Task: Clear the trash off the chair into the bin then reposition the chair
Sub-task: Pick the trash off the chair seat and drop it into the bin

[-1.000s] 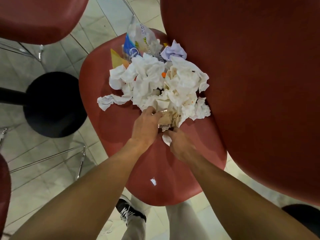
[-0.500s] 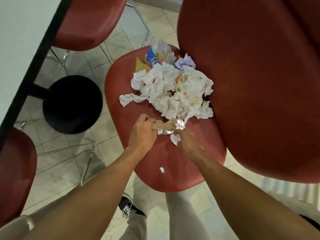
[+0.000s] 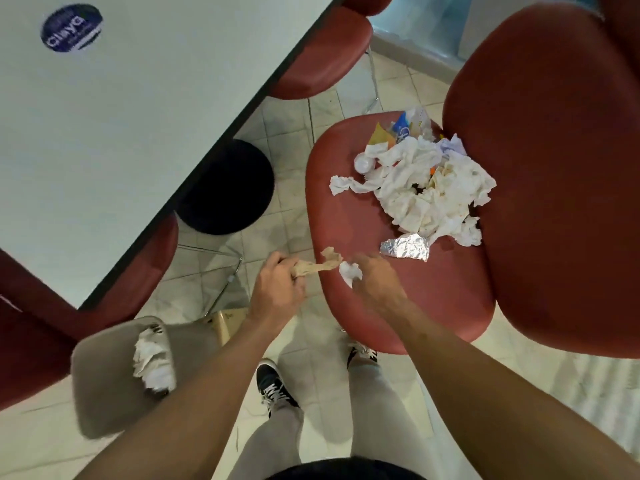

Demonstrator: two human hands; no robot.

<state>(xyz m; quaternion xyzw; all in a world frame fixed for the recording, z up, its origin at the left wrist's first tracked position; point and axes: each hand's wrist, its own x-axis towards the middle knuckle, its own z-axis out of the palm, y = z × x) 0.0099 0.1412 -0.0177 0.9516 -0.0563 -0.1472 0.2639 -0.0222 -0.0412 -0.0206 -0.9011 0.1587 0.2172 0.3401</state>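
Brown napkin (image 3: 313, 266) — inside left fingers (image 3: 277, 271)

Red chair (image 3: 398, 299) with a heap of crumpled white napkins (image 3: 426, 192) and wrappers toward the seat's back edge; a foil scrap (image 3: 405, 247) lies at the heap's front. Grey bin (image 3: 104, 393) on the floor, white tissue in its opening.

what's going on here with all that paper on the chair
A person is clearing trash off a red chair. The left hand grips a twisted brown paper, and the right hand holds a small white tissue wad. A large pile of crumpled napkins, a foil scrap and some wrappers lie on the seat. A grey bin with tissues in it stands on the floor at the person's left.
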